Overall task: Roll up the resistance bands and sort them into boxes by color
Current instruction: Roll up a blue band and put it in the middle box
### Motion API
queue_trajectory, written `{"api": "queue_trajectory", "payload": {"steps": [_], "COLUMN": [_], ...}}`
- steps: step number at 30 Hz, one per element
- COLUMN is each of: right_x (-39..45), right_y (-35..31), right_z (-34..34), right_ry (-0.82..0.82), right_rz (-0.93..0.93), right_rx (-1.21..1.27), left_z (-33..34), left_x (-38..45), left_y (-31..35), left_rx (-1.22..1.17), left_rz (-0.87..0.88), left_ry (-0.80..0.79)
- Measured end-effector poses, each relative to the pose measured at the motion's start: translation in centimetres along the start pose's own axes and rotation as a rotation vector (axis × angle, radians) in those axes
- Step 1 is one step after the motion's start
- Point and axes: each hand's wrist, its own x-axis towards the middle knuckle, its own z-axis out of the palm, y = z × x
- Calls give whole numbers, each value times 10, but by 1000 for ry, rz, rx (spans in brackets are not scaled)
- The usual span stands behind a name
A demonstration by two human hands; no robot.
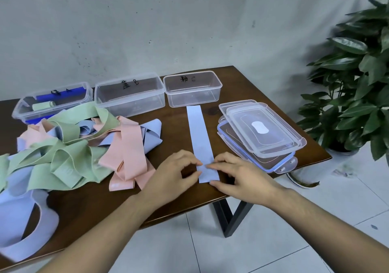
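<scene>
Partly under both hands [176,173]: blue band's [200,133] near end.

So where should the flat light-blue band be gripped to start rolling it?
Probably at its near end, from the table's front edge: the light-blue band lies flat, pointing toward the boxes. The left hand and right hand already pinch there.

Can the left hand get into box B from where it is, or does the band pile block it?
Probably yes. Box B stands open, lid off, behind the pile of bands. The left hand now pinches the blue band; it would have to let go and pass over the low pile.
</scene>
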Motion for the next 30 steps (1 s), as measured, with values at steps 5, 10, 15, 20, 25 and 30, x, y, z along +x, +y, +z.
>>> {"api": "queue_trajectory", "payload": {"steps": [5,10,15,20,25,30], "right_x": [-8,-8,-4,-6,-7,-9], "right_y": [-2,-6,-13,-15,-15,-16], "right_z": [14,18,20,28,26,26], "right_ry": [119,186,241,269,290,231], "right_rz": [-87,-134,-155,-116,-138,-85], "right_rx": [-80,-63,-103,-56,-71,-19], "left_z": [11,16,17,16,16,14], "left_x": [-13,-17,-17,-17,-17,-18], "left_y": [2,3,4,3,4,6], "left_rx": [202,290,306,320,283,226], "left_rz": [145,292,341,348,349,281], "left_ry": [-16,55,98,84,85,69]}}
